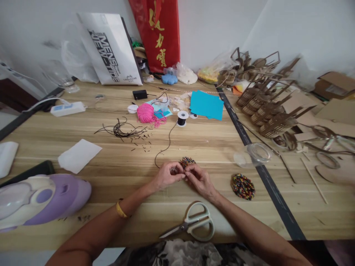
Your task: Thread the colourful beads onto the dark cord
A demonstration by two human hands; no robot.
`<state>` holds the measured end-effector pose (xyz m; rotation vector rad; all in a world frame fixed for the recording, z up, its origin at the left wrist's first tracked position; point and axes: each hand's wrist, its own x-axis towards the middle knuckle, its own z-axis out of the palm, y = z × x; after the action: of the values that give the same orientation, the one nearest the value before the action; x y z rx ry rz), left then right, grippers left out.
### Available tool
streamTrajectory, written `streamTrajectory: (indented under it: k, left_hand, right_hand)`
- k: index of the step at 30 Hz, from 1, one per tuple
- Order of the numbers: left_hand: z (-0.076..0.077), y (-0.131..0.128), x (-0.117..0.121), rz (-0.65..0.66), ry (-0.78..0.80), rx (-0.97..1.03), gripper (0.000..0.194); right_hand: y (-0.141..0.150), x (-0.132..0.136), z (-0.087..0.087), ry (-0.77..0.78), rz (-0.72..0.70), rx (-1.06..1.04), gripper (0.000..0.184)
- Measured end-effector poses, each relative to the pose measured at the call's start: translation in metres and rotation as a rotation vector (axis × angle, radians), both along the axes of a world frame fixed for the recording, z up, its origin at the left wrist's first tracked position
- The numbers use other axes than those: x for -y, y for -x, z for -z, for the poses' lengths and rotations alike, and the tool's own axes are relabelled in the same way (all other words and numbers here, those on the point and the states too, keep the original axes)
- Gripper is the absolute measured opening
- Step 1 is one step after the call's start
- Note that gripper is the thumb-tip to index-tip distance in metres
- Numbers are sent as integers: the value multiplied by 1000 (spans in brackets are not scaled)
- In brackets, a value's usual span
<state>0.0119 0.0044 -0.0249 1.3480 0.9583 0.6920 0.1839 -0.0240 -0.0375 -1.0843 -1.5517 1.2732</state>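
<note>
Cream-handled scissors (pixel 190 223) lie open near the close edge of the desk (pixel 127 157). Beyond them, a bead bunch (pixel 187 161) sits just past the fingertips of the left hand (pixel 168 174) and right hand (pixel 200 178) — both pinched closed, their exact grip too small to tell. Black cord (pixel 169 139) trails from a spool (pixel 182 115) toward the left hand; another beaded bundle (pixel 243 187) rests right.

The pale wooden table (pixel 124 225) has two bunches of colourful beads (pixel 243 187), one pink yarn ball (pixel 145 113), one white spool of black cord (pixel 182 120), one pair of white-handled scissors (pixel 191 222) and, at its back, two tall bags (pixel 162 40), red and white.
</note>
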Motion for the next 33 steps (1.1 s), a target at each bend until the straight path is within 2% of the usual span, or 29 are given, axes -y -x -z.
streamTrajectory:
  k: [3,8,11,14,18,22,25,33]
  left_hand:
    - [-3,0,0,-7,-8,-19,14]
    - [-8,1,3,-37,4,-34,12]
    - [-9,0,6,-46,-60,-68,12]
    - [-11,0,9,-52,-138,-94,12]
    - [-16,1,11,-17,-155,-45,16]
    - [-20,3,9,74,-22,142,22]
    - [-21,4,7,97,47,280,24]
    - [-20,3,9,105,77,235,28]
  right_hand:
    - [-1,0,0,-100,15,47,21]
    - [-3,1,-8,-387,10,151,10]
    - [-6,3,-12,-501,-19,187,10]
    - [-9,5,-15,-547,-45,224,14]
    - [-9,8,-19,-540,-42,214,16]
    - [-9,10,-22,-357,23,103,12]
    - [-10,9,-24,-233,26,10,11]
    - [-11,7,-32,-328,48,54,6]
